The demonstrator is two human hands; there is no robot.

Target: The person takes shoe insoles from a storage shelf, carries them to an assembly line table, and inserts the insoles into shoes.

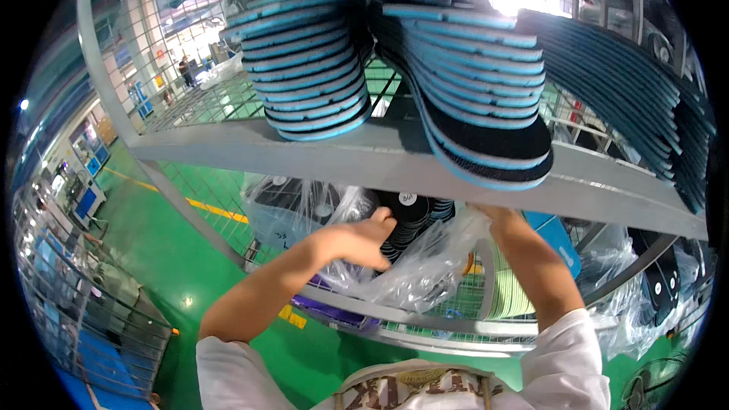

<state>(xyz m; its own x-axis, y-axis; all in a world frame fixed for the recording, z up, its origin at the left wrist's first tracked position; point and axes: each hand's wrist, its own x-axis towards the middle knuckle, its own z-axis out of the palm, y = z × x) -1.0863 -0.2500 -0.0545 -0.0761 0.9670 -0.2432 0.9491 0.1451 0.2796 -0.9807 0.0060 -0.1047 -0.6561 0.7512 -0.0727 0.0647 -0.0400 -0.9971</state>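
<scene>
My left hand reaches under the grey shelf beam, beside a stack of black insoles in a clear plastic bag. Its thumb and fingers are apart, and no object shows between them. The top insole bears a round white label. My right hand is raised to the beam at the right side of the bag. The beam hides most of its fingers, so its grip does not show. The bag's loose film spreads between both hands.
On the upper grey shelf stand stacks of blue-and-black insoles, some jutting past the edge. Dark teal insoles lean at right. Below are a bagged bundle, pale green insoles and a purple item. A wire cart stands left.
</scene>
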